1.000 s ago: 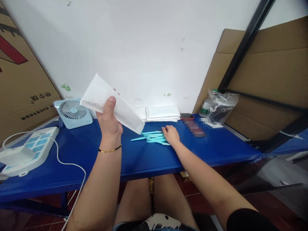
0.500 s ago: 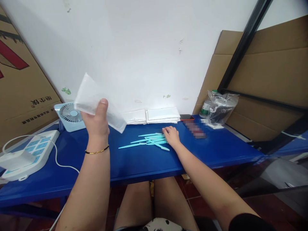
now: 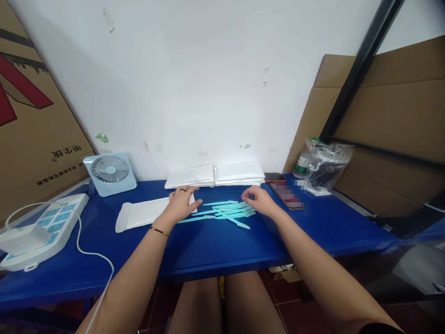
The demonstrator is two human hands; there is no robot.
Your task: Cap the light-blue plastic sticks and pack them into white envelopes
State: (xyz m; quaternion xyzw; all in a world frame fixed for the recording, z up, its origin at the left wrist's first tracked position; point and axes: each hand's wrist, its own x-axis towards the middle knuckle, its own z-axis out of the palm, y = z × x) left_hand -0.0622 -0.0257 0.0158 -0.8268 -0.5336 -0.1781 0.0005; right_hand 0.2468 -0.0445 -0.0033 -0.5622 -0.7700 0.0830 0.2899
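Note:
A flat white packet (image 3: 142, 214) lies on the blue table, to the left of a loose pile of slim turquoise sticks (image 3: 231, 213). The sticks have one wider end, rather like eyebrow razors. My left hand (image 3: 181, 204) rests over the packet's right end with its fingers apart and the thumb out to the right. At the right end of the pile is my right hand (image 3: 260, 200), its thumb and forefinger curled together. Whether anything sits between those fingertips is too small to make out.
Two stacks of white packets (image 3: 190, 176) (image 3: 239, 171) lie against the wall. A blue fan (image 3: 110, 172) and a white power strip (image 3: 52, 232) with a cable stand left. At right are two phones (image 3: 274, 177) (image 3: 287, 195), a bottle (image 3: 302, 164) and a clear bag (image 3: 328, 167).
My left hand has brought the white packet down from the air onto the table and loosened its grip. My right hand stays by the sticks, its fingers now curled inward.

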